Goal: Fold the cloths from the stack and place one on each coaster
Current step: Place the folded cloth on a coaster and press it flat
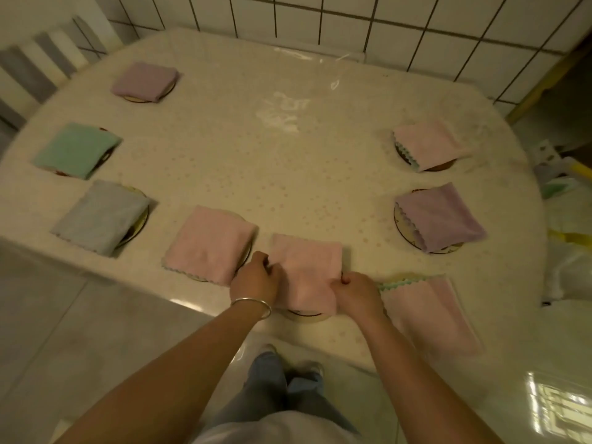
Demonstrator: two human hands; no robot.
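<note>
1. Our left hand (254,277) and right hand (357,294) each pinched a side of the folded pink cloth (307,272).
2. It lay on a coaster (304,315) at the desk's (288,174) near edge, its long side pointing away from us.

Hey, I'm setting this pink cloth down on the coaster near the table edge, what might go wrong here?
1. The coaster sits close to the table edge, and the pink cloth held by the left hand and right hand overhangs it, so it may slide off.
2. The right forearm crosses the remaining stack and might drag it.
3. The neighbouring folded pink cloth lies close to the left hand, so a nudge may shift it.
</note>
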